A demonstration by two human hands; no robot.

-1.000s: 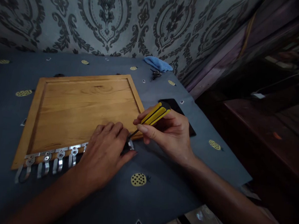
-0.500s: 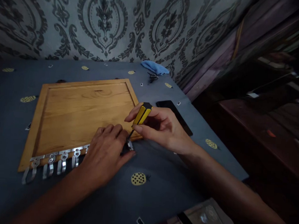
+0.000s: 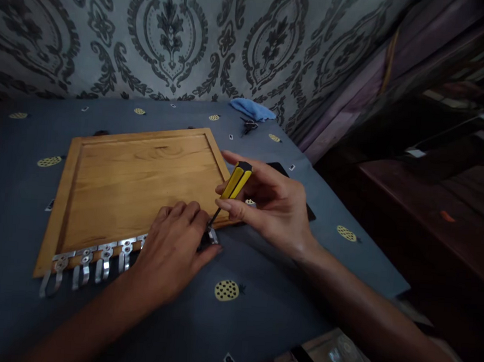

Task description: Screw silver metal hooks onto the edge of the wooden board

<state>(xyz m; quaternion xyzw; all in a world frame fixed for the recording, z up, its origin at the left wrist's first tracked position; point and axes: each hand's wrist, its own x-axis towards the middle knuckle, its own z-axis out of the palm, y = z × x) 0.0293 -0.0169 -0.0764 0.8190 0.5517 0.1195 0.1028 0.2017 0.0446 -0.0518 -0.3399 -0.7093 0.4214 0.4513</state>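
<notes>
on the blue-grey, pineapple-printed desk [image 3: 283, 314], our left hand [image 3: 175, 238] lies over the front edge of a honey-brown, rectangular wooden board [image 3: 143, 180] with a raised rim, beside a row of silver metal hooks [image 3: 105, 257], though we cannot tell how tightly it grips. our right hand [image 3: 276, 207] pinches a screwdriver [image 3: 237, 180] with a yellow-and-black handle between thumb and fingers, its shaft slanting down to a shiny metal piece [image 3: 213, 236] by the left thumb. we judge the board stiff and smooth (perhaps slippery), best held by its rim, and the screwdriver light, best taken by its ridged handle.
</notes>
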